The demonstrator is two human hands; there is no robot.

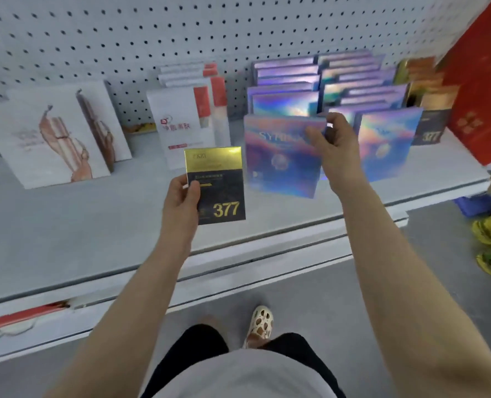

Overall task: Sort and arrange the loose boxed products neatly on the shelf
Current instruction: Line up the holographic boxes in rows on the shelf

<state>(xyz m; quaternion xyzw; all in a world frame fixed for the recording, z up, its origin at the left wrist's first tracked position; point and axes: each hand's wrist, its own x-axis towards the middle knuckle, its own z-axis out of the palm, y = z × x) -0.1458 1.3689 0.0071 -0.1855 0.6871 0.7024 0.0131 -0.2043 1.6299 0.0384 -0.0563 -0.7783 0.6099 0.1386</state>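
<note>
White metal shelf (100, 225): left hand (181, 196) grips black-gold "377" carton (217, 186) for sorting; right hand (331, 145) pinches iridescent flat box (278, 159) at front edge.

Left end of shelf (95, 214): figure-print boxes (49, 139) are standing before the pegboard (123, 33).
Right of those: logo-front boxes (185, 122) are standing in a row front to back.
Centre right: two rows of SYTHIA boxes (318, 90) are running back.
Far right: 377 boxes (428, 110) are standing beside them.
Left hand (181, 196): holding a 377 box (218, 185) before the logo-front row.
Right hand (333, 145): gripping the front SYTHIA box (278, 156).
</note>
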